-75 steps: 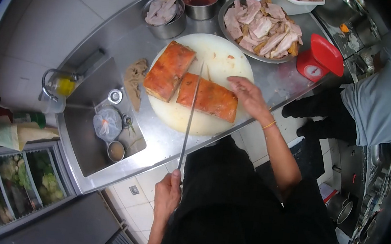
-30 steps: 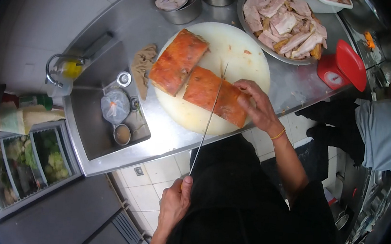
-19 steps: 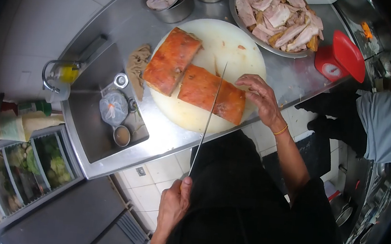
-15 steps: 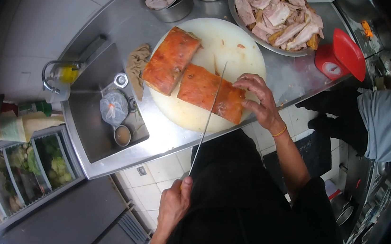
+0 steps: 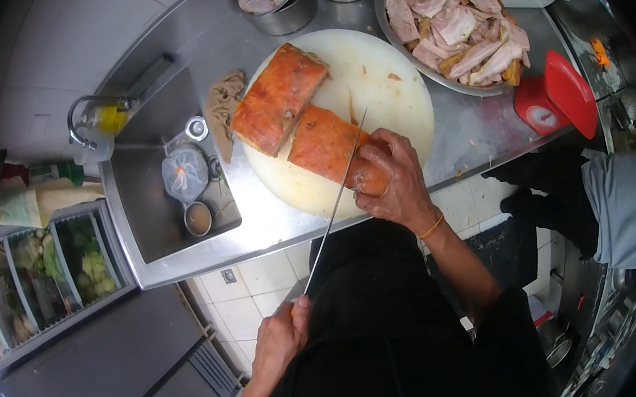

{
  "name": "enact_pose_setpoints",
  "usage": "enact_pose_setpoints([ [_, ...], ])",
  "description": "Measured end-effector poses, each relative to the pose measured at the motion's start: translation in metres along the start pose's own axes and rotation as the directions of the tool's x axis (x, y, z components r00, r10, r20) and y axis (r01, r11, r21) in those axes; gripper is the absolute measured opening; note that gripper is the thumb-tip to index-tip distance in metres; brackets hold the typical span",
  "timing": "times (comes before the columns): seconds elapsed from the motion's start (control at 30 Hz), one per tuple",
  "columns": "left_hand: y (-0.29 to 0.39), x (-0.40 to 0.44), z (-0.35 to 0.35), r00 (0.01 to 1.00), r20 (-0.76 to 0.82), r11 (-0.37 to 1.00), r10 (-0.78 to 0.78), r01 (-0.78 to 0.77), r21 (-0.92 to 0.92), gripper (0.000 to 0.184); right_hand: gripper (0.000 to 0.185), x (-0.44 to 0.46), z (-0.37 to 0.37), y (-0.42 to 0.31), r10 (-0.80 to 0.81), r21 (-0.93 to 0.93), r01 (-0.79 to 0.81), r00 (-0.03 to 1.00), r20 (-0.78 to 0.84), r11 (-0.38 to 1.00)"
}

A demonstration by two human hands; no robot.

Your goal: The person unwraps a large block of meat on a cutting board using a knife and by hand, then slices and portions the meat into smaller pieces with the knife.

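Observation:
In the head view, my left hand (image 5: 281,338) is closed around the handle of a long thin knife (image 5: 328,227). Its blade lies across a slab of roast pork (image 5: 322,146) with orange-brown skin; whether it cuts in, I cannot tell. My right hand (image 5: 401,180), with a yellow band at the wrist, grips the slab's right end, fingers over the far edge and thumb at the near side. Beside it to the left sits a second roast pork slab (image 5: 278,101). Both lie on a round white cutting board (image 5: 403,91).
Behind the board stand a bowl of sliced meat (image 5: 459,31), a metal pot (image 5: 289,16) and a red scale (image 5: 541,106). A brown cloth (image 5: 224,107) lies left, beside a sink (image 5: 149,219) holding a plastic bag (image 5: 185,173). Another person (image 5: 620,199) stands at right.
My right hand has moved left and closed over the right end of the pork slab. The knife's tip has shifted slightly; my left hand still holds it.

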State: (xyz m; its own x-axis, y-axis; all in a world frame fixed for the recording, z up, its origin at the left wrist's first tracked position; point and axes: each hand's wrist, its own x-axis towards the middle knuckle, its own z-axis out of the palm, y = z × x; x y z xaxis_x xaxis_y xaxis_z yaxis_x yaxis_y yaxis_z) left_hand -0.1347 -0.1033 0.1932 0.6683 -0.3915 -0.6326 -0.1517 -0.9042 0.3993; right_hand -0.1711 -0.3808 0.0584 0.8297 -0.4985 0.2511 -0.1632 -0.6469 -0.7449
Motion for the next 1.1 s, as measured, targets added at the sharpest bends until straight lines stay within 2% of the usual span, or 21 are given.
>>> enact_pose_setpoints([
  [0.13, 0.014, 0.005, -0.004, 0.999, 0.018, 0.999, -0.027, 0.026, 0.037, 0.056, 0.056, -0.002, 0.004, 0.005, -0.002, 0.066, 0.002, 1.000, -0.012, 0.998],
  [0.33, 0.034, 0.052, 0.003, 0.997, -0.018, 0.994, 0.082, -0.080, 0.068, 0.057, 0.054, 0.000, 0.001, 0.005, -0.013, 0.034, 0.013, 1.000, 0.012, 0.999],
  [0.43, 0.037, 0.088, 0.022, 0.976, -0.073, 0.976, 0.207, -0.200, 0.091, 0.058, 0.051, 0.000, -0.002, 0.000, 0.010, 0.014, -0.011, 0.999, 0.031, 1.000],
  [0.53, 0.047, 0.120, 0.041, 0.970, -0.095, 0.975, 0.222, -0.220, 0.036, 0.060, 0.050, 0.000, -0.003, -0.001, 0.029, 0.026, -0.029, 1.000, 0.004, 0.999],
  [0.7, 0.037, 0.119, 0.049, 0.966, -0.125, 0.974, 0.225, -0.223, 0.025, 0.059, 0.049, -0.007, 0.001, -0.003, 0.002, -0.011, -0.002, 1.000, 0.004, 1.000],
  [0.8, 0.026, 0.108, 0.049, 0.970, -0.108, 0.976, 0.216, -0.213, 0.032, 0.059, 0.045, -0.004, -0.012, -0.012, 0.013, 0.051, -0.018, 0.994, 0.113, 0.999],
  [0.9, 0.026, 0.113, 0.053, 0.971, -0.113, 0.977, 0.210, -0.211, -0.001, 0.058, 0.037, 0.039, -0.024, 0.011, 0.040, 0.138, -0.045, 0.998, 0.044, 0.989],
  [0.97, 0.026, 0.114, 0.054, 0.972, -0.113, 0.978, 0.207, -0.209, -0.004, 0.058, 0.032, 0.100, -0.032, 0.008, -0.113, 0.020, 0.119, 0.974, -0.199, 0.993],
  [1.03, 0.027, 0.115, 0.052, 0.972, -0.114, 0.978, 0.207, -0.206, 0.013, 0.058, 0.053, 0.151, -0.015, 0.025, -0.197, -0.165, 0.157, 0.943, -0.268, 0.974],
  [1.1, 0.024, 0.118, 0.055, 0.974, -0.105, 0.979, 0.203, -0.201, 0.025, 0.057, 0.071, 0.174, 0.020, 0.046, -0.189, -0.348, 0.110, 0.961, -0.201, 0.931],
])
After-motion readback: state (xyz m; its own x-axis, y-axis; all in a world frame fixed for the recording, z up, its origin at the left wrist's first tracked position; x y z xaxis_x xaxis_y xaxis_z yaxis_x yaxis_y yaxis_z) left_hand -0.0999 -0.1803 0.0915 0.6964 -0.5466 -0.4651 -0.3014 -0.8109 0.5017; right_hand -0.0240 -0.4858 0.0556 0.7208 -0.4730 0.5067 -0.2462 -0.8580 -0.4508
